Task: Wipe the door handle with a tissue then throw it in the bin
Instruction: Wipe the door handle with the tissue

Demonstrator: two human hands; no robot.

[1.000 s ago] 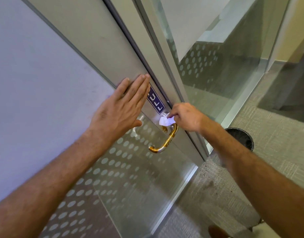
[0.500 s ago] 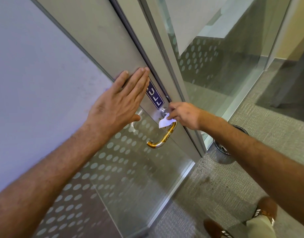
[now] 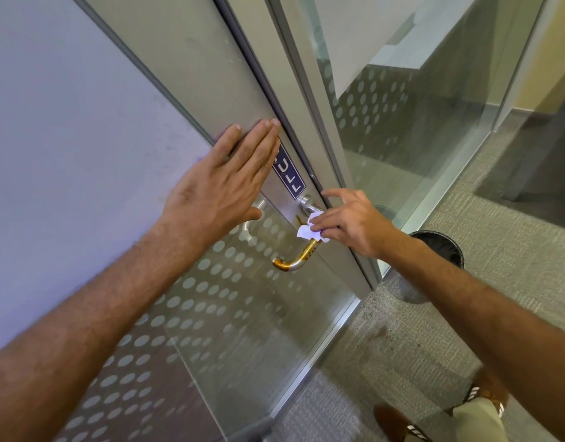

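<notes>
Left hand (image 3: 217, 193): spread flat against the metal door stile (image 3: 191, 74), fingers straight and close together, tips level with the top of the sign. It holds nothing. The thumb sticks out low, toward the handle.

Right hand (image 3: 348, 224): fingers pressed down on the tissue (image 3: 306, 229), pinning it against the handle; the index finger is lifted and stretched out toward the door edge, off the paper.

Tissue: small, white, crumpled, wrapped over the upper stretch of the handle just below its round base. Part of it pokes out to the left from under the fingers.

Handle (image 3: 295, 258): a curved lever on the stile, silver at the base and the bend, with a gold-brown sheen along the lower run. The lower end, hooking back toward the door, is bare.

Sign (image 3: 289, 172): a dark blue strip with white letters, fixed to the stile just above the handle; the left fingers cover its top end, so only "ULL" reads.

Door glass (image 3: 211, 314): dotted with pale round spots, below and left of the handle.

Bin (image 3: 440, 247): black, round, standing on the carpet (image 3: 402, 362) beside the door frame, partly behind the right forearm, near the handle but apart from it.

Shoes (image 3: 399, 424): brown, at the bottom right on the carpet.
</notes>
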